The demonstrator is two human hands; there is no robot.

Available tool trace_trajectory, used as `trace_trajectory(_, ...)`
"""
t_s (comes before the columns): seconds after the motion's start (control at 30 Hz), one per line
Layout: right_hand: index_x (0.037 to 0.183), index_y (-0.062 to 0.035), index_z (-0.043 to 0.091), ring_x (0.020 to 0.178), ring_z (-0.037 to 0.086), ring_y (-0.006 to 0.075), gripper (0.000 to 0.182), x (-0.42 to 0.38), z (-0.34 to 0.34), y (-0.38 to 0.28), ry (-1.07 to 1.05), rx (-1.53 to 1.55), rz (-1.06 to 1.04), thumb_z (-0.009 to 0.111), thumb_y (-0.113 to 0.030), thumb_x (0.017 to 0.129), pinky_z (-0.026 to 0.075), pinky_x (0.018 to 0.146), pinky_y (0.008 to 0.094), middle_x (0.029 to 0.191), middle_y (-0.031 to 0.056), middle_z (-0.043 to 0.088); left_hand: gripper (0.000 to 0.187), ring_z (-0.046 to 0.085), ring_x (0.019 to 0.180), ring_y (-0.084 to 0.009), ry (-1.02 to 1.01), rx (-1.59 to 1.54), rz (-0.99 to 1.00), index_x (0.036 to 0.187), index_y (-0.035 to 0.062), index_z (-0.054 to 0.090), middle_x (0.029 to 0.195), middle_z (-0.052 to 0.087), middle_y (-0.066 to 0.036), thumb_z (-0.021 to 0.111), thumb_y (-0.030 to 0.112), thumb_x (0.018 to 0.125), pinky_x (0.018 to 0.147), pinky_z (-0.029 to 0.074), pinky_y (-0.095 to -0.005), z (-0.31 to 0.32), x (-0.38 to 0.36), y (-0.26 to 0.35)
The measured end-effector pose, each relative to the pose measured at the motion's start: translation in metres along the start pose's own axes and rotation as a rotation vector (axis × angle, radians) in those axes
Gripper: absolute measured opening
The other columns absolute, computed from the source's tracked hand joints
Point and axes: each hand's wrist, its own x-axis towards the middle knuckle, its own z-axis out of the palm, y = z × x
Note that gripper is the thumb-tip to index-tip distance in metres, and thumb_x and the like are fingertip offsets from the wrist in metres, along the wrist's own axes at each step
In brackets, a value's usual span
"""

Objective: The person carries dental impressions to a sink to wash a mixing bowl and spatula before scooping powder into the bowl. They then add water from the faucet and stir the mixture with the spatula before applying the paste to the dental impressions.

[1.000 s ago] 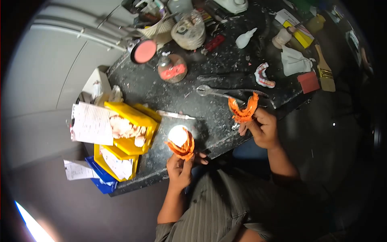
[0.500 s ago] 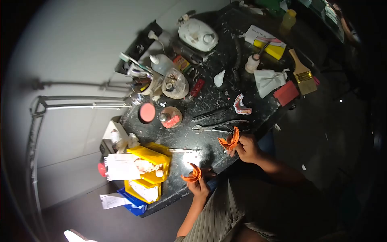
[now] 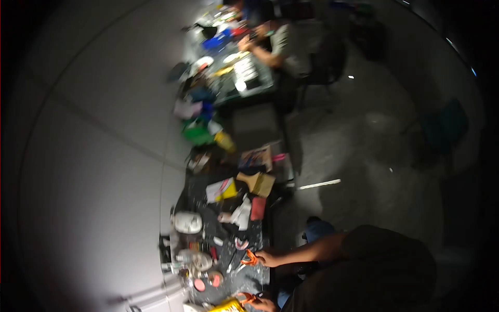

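Note:
Near the bench's front edge, my right hand point(image 3: 267, 258) is closed on a curved orange piece point(image 3: 250, 257), apparently a dental impression. Lower down, at the bottom of the view, my left hand point(image 3: 265, 304) is closed round a second curved orange piece point(image 3: 248, 298). The two hands are apart. Just beyond the right hand lies a horseshoe-shaped denture or dental model point(image 3: 240, 243) in pink and white. Metal pliers point(image 3: 240, 268) lie blurred beside the right-hand piece. A yellow bin point(image 3: 230, 306) stands by the left hand, cut off by the frame.
Along the bench sit a wide brush point(image 3: 264, 185), a red block point(image 3: 258, 208), white tissue point(image 3: 242, 214), a white machine point(image 3: 187, 222) and bottles point(image 3: 193, 259). A co-worker point(image 3: 291, 49) sits at a lit desk farther off. Grey wall borders the left; floor lies right.
My view has swung up and to the right, so the bench and both hands now appear lower. The co-worker's desk has come into view. Both orange pieces remain held.

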Motion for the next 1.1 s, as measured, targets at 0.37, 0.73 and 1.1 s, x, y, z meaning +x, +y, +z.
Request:
trace_trajectory(0.37,0.094,-0.004,0.069,0.082,0.067,0.0206,0.018,-0.238,-0.345,0.049,0.969,-0.157,0.787,0.067,-0.01,0.077,0.052,0.073,0.0345,0.088,0.0109,0.07,0.033,0.06,0.068,-0.022,-0.36,-0.646,-0.262,0.117,-0.0049,0.051,0.083,0.062,-0.014,0.05,0.012,0.089,0.059,0.05,-0.034,0.154,0.08,0.141)
trace_trajectory(0.73,0.092,0.0019,0.059,0.052,0.064,0.0203,0.007,-0.461,-0.471,0.058,1.78,0.48,0.841,0.055,-0.004,0.089,0.054,0.042,0.0328,0.073,0.0135,0.064,0.01,0.057,0.045,-0.013,-1.05,-0.587,0.009,0.091,0.0018,0.056,0.062,0.061,-0.008,0.053,0.011,0.094,0.04,0.04,-0.0243,0.305,0.021,0.371)
trace_trajectory(1.1,0.085,-0.0007,0.06,0.052,0.063,0.0228,0.004,-0.383,-0.374,0.091,1.515,0.774,1.035,0.062,-0.004,0.086,0.056,0.047,0.0363,0.068,0.0126,0.062,0.015,0.057,0.05,-0.0113,-1.086,-0.468,-0.122,0.081,0.0016,0.058,0.062,0.06,-0.004,0.059,0.013,0.091,0.044,0.041,-0.0263,0.391,0.037,0.449)
